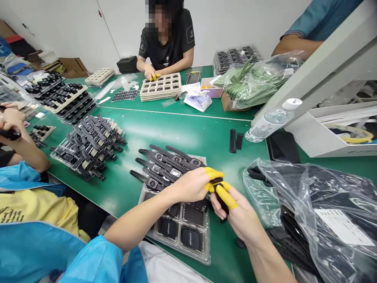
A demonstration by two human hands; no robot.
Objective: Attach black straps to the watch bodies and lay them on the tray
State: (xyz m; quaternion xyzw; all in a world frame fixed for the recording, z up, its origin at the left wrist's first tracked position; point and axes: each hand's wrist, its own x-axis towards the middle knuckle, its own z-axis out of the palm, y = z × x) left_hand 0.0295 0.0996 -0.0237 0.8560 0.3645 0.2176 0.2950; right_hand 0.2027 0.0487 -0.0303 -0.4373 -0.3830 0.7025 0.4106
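Observation:
Over the right edge of a clear plastic tray [207,251], my hands meet around a black smartwatch [218,180]. My left hand [196,182], with yellow finger covers, pinches the watch. My right hand [235,204], also in yellow finger covers, grips a black watch strap [221,198] just below it; whether the two are joined is hidden by the fingers. Several watches with straps [176,159] lie in rows across the tray's far part. Square black watch cases [191,237] sit in the near compartments.
To the right lies a clear bag of black straps [326,196]. Two loose straps [233,140] and a tilted water bottle [271,122] are beyond. At left stands a stack of watches [91,141]. A co-worker [167,47] sits opposite behind beige trays [160,94]; another person's hands [13,122] are far left.

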